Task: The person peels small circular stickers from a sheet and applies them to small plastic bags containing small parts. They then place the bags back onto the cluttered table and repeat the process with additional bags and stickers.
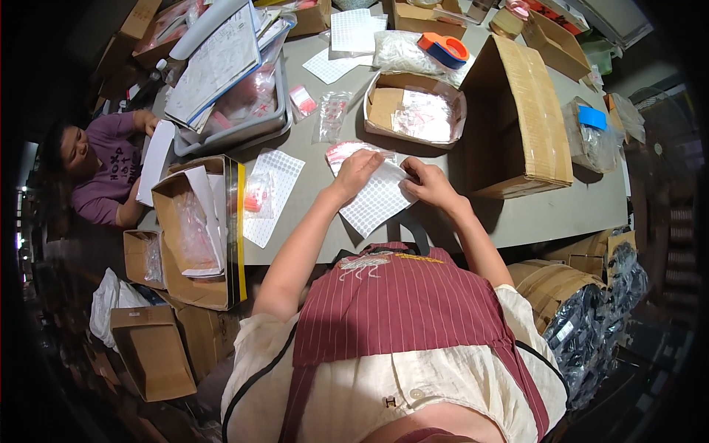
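Note:
A white sheet of small round stickers (374, 201) lies at the near edge of the table in front of me. Small clear plastic bags with red print (341, 151) lie against its far end. My left hand (357, 174) is bent over these bags and the sheet's upper left part, its fingers together and pressing down on a bag. Beside the sheet's right edge, my right hand (431, 184) has its thumb and fingers drawn into a pinch. Whatever small thing sits between those fingertips is too small to make out.
A low carton (375, 131) with printed bags stands beyond my hands, next to a tall open carton (524, 122). A tape dispenser (443, 49) rests on a bag of white pieces. Left are a grey bin (284, 111), another sticker sheet (284, 173) and a co-worker (103, 166) holding white card.

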